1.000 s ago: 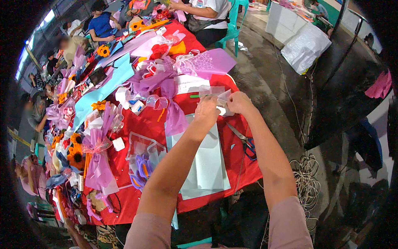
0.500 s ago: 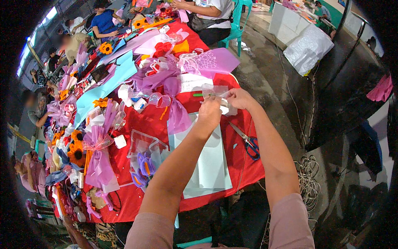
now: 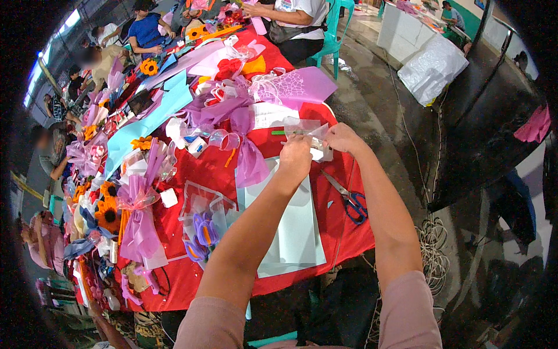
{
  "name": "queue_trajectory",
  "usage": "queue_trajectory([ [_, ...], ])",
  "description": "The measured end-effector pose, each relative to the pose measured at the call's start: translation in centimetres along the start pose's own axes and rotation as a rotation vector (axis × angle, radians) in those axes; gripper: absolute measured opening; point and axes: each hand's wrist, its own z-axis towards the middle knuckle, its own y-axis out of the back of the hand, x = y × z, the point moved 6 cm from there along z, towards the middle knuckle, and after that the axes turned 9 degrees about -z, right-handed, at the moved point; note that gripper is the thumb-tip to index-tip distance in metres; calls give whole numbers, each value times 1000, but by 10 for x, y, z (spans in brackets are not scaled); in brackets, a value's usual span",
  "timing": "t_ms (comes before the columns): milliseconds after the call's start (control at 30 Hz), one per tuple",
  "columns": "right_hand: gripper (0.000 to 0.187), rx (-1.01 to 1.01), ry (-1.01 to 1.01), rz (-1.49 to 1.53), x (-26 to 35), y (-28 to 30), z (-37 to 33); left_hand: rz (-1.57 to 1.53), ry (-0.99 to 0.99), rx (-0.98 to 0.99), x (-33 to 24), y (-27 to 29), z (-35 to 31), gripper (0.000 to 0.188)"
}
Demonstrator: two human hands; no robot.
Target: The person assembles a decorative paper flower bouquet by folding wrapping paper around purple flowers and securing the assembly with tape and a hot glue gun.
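Observation:
Both my hands are at the far right part of the red-covered table, working at a piece of clear plastic film (image 3: 309, 126). My left hand (image 3: 297, 156) is closed on the film's near left side. Fingers bent in a pinch, my right hand (image 3: 343, 139) holds the film's right edge. A small white piece (image 3: 317, 153) shows between the hands; its kind is unclear. Just left of the film a thin green stick (image 3: 278, 132) pokes out. Pale blue sheets (image 3: 293, 241) lie under my forearms. Scissors with blue handles (image 3: 355, 206) rest by my right forearm.
Wrapped purple bouquets (image 3: 138, 200), orange felt sunflowers (image 3: 107, 214) and a long light-blue sheet (image 3: 152, 125) crowd the left side. Purple-handled scissors (image 3: 203, 230) lie near clear plastic. A white written sheet (image 3: 273, 114) sits beyond my hands. People sit around the table.
My right hand has shifted slightly to the right, its fingers now at the film's right edge. The left hand stays almost in place.

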Motion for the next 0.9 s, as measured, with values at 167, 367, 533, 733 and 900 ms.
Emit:
queue_trajectory([
  [167, 53, 7, -40, 97, 7, 0, 2, 40, 7, 1, 1, -1, 0, 28],
  [367, 73, 19, -147, 131, 14, 11, -4, 58, -32, 25, 3, -5, 1, 29],
  [533, 66, 103, -163, 24, 33, 13, -12, 38, -30, -11, 6, -7, -3, 40],
  [733, 46, 21, -409, -97, 15, 12, -13, 17, -17, 5, 8, -9, -3, 42],
  [900, 40, -17, -308, -181, 21, -22, 2, 53, 60, 40, 17, 4, -13, 41],
])
